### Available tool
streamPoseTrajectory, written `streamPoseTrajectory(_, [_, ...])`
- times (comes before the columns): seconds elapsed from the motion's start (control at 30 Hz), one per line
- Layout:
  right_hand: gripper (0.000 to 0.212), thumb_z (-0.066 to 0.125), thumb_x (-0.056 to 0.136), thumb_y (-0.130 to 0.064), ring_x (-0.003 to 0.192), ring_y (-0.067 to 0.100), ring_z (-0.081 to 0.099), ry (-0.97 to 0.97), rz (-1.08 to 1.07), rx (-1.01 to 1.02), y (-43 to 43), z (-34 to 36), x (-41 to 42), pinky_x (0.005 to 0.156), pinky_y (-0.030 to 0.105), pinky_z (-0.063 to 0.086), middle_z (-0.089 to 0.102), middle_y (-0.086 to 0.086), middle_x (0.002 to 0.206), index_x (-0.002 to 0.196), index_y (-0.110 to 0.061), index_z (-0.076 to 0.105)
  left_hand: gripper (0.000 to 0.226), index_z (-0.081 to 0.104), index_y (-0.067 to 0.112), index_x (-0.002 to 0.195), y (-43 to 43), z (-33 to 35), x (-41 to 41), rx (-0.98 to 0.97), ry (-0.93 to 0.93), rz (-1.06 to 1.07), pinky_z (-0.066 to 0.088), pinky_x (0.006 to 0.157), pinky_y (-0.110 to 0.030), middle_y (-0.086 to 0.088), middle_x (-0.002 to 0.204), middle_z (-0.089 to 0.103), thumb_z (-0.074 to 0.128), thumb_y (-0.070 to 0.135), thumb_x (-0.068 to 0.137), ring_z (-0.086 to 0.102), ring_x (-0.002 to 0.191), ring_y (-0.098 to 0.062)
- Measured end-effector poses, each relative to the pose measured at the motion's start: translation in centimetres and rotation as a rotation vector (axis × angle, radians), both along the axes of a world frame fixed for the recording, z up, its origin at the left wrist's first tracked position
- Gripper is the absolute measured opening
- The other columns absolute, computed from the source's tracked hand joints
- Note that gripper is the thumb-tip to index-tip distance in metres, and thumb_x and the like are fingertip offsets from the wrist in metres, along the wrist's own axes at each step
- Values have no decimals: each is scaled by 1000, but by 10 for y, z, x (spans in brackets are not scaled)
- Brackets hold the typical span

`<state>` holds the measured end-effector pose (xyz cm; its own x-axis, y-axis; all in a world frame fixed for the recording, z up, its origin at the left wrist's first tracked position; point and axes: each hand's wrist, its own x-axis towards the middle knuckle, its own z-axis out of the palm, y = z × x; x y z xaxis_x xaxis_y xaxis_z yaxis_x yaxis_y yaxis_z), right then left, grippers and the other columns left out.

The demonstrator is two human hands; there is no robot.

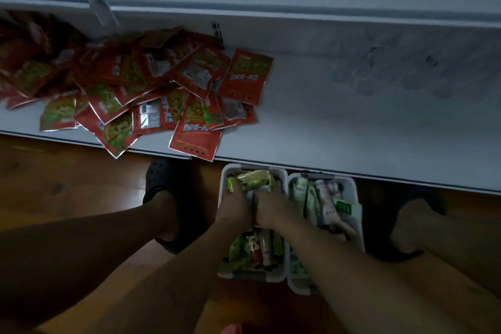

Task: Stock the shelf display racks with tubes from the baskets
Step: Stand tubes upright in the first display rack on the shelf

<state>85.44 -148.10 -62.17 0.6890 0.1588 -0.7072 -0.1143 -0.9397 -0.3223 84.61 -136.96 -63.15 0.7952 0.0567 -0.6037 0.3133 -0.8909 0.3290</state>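
Dim, underexposed wide-angle view: the white shelf (352, 130) is brightest, edges bend, far details blur softly.

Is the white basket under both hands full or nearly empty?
Fairly full. Tubes and packets fill the left basket from end to end, around the left hand and right hand.

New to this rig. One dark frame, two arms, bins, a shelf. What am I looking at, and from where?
No machine here: a person wears a camera on the head, looking down at their own bare hands. The left hand and right hand reach together into the left white plastic basket of tubes on the wooden floor; a second white basket sits beside it. Whether either hand grips a tube is too dark to tell. Above, the white shelf carries a loose pile of red foil sachets. Dark clogs are the person's feet.
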Motion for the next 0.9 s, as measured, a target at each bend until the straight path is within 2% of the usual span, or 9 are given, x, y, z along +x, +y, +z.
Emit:
streamPoseTrajectory(0.1, [22,48,91,-20,103,31,58,-125,-152,58,-1,-5,-4,76,32,47,57,11,118,109,-18,61,62,25,11,136,0,-3,-3,-61,-127,175,48,78,-39,-19,114,61,56,40,90,61,98,-40])
streamPoseTrajectory(0.27, [17,51,91,-13,92,28,62,-85,-154,58,-13,-5,1,72,31,50,65,11,103,103,-12,62,53,38,10,123,6,-3,5,-222,-19,420,44,78,-30,-15,112,61,68,16,80,60,104,-36])
streamPoseTrajectory(0.37, [36,56,90,-14,92,30,62,-55,-235,149,-19,-2,1,71,31,50,65,13,104,126,-14,53,48,52,15,121,15,-3,4,-304,-32,375,55,81,-38,-9,105,67,65,9,75,65,96,-29])
streamPoseTrajectory(0.47, [73,61,88,-14,82,34,64,-29,-412,290,-25,-2,-2,62,37,52,64,16,102,148,-30,22,36,59,16,116,21,5,5,-401,-39,382,56,72,-37,-5,95,68,62,9,81,67,87,-26])
streamPoseTrajectory(0.57, [88,62,88,-9,79,31,63,-35,-521,383,-33,6,-9,57,36,47,61,13,111,150,-37,7,32,60,17,118,22,21,9,-495,-87,343,54,55,-30,-4,89,68,62,13,87,69,71,-21])
streamPoseTrajectory(0.7, [99,67,83,-6,88,27,63,-102,-547,510,-40,29,-11,62,32,47,61,9,123,151,-35,1,22,59,16,108,25,51,16,-520,-123,216,52,48,-27,-3,91,64,67,17,87,63,53,-21])
streamPoseTrajectory(0.77, [92,68,81,-4,90,22,63,-98,-592,577,-44,46,-6,63,28,48,66,8,117,151,-28,14,19,55,17,104,26,67,19,-517,-115,153,46,42,-25,-4,89,60,66,21,89,56,47,-21])
streamPoseTrajectory(0.83, [62,67,79,1,91,18,64,-106,-644,626,-49,66,2,71,32,55,68,8,113,133,-16,45,19,52,17,108,25,83,21,-536,-78,84,38,41,-22,-7,82,56,61,20,92,46,47,-16])
streamPoseTrajectory(0.9, [42,64,79,5,88,18,66,-119,-700,713,-54,85,9,72,33,57,68,8,107,118,-10,56,16,53,16,109,22,105,23,-583,-31,54,34,42,-22,-10,74,52,57,13,93,42,47,-14])
